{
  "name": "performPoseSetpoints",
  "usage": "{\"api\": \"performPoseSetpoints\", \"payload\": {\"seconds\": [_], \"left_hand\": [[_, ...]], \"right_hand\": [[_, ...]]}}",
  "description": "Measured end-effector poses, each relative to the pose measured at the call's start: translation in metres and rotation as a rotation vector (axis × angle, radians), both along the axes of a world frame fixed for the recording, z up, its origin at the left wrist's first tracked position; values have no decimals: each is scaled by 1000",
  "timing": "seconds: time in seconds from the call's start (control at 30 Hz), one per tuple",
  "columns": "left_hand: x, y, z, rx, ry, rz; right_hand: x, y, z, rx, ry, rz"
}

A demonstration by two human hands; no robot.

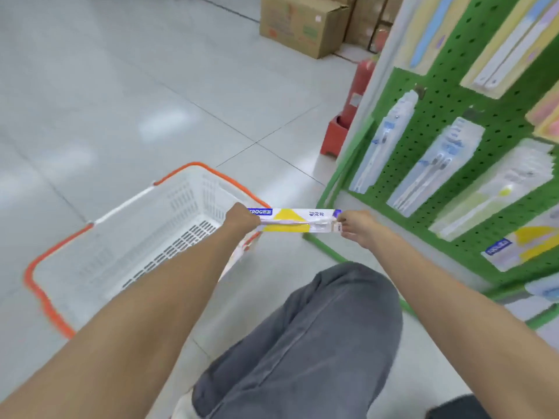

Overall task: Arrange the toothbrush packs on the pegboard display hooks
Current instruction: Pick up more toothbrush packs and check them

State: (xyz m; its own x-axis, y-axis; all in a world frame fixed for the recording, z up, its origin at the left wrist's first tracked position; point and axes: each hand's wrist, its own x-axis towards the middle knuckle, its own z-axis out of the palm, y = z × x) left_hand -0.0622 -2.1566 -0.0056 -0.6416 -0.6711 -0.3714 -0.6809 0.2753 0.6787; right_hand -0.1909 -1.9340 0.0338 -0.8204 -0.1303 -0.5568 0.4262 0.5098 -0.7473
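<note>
While the basket [127, 237] sits below, the left hand [242, 220] and right hand [360, 228] each grip an end of one toothbrush pack [298, 220].

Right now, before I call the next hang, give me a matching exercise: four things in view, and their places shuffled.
Things:
1. toothbrush pack
2. basket
3. fire extinguisher
4. cardboard box

Places:
A. on the far floor, at the top of the view
B. on the floor under the left forearm
C. held level between the left hand and right hand
D. on the floor at the end of the pegboard

Pairs: 1-C, 2-B, 3-D, 4-A
</note>
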Motion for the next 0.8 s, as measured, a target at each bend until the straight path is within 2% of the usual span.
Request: {"api": "performPoseSetpoints", "payload": {"seconds": [0.1, 0.17, 0.3, 0.4, 0.5, 0.63, 0.73, 0.8], "left_hand": [[51, -55, -24, -26, -90, 128], [82, -79, -38, -16, -130, 193], [130, -107, -80, 104, -196, 264], [153, -113, -123, 223, -262, 318], [167, -107, -158, 348, -315, 337], [168, -94, -190, 410, -379, 293], [159, -86, -195, 329, -512, 112], [149, -84, -190, 208, -555, 30]], "right_hand": [[21, -81, 0, 33, 59, 196], [37, -131, -9, 124, 145, 396], [68, -201, -41, 328, 289, 792], [78, -229, -75, 459, 322, 1024], [80, -243, -108, 535, 316, 1142], [74, -239, -138, 624, 308, 1227], [70, -233, -145, 697, 434, 1300], [66, -229, -145, 672, 570, 1274]]}}
